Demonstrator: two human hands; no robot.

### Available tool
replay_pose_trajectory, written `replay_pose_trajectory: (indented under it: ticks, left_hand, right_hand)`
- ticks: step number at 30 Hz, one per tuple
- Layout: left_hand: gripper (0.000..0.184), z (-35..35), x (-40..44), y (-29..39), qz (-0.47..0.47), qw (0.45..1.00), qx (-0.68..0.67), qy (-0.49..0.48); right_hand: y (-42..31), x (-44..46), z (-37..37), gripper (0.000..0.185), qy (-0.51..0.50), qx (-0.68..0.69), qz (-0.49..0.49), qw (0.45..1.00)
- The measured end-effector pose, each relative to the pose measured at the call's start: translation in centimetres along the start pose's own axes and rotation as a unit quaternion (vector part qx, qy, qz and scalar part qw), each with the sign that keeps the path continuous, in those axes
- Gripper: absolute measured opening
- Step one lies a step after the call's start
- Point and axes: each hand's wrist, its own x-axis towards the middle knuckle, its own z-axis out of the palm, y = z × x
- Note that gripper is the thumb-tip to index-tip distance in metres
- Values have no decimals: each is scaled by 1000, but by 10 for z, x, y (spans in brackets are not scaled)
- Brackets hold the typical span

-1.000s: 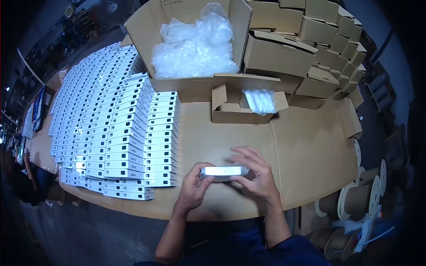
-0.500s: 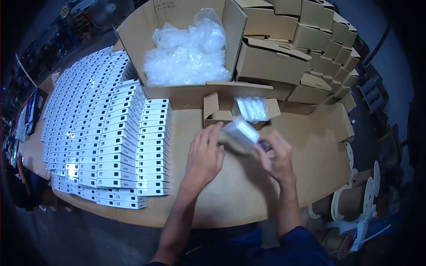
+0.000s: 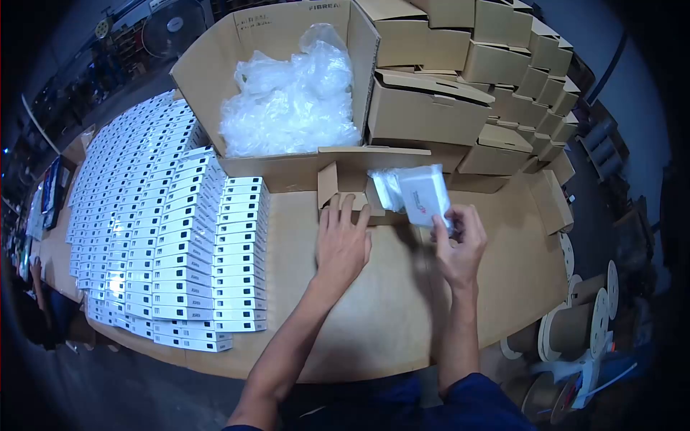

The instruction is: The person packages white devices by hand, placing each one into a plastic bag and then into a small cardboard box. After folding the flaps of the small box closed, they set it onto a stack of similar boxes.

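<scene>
My right hand [image 3: 461, 246] grips the lower right corner of a flat white box in clear plastic [image 3: 425, 195], which is raised and tilted at the right end of a small open carton [image 3: 328, 185]. Other plastic-wrapped packs [image 3: 387, 189] stand in that carton, partly hidden behind the raised box. At the carton's front left edge, my left hand [image 3: 343, 241] rests with fingers spread, holding nothing. Its fingertips reach over the carton's front wall.
Rows of stacked white boxes [image 3: 169, 258] fill the table's left side. Behind the carton, a large box [image 3: 198, 86] holds clear plastic bags [image 3: 291, 100]. Brown cartons [image 3: 429, 111] are piled at the back right. Spools [image 3: 564, 327] stand beyond the right edge.
The wrapped box has left the space between my hands near the table's front and moved up to the carton in my right hand. My left hand has let go of it and moved to the carton.
</scene>
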Motion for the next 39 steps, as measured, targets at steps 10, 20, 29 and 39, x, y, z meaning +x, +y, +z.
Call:
replay_pose_trajectory:
  ticks: [10, 20, 29, 39]
  left_hand:
    - [72, -1, -28, -28, 15, 999, 10, -45]
    - [73, -4, -32, -30, 12, 997, 4, -71]
    - [74, 4, -35, -31, 16, 998, 18, -66]
    - [72, -11, -34, -19, 19, 999, -24, -25]
  right_hand:
    - [3, 13, 70, 21, -45, -23, -163, 985]
    - [25, 16, 106, 19, -138, -191, -106, 966]
    - [5, 27, 82, 24, -241, -267, -57, 931]
    - [20, -6, 64, 65, -274, -290, -103, 911]
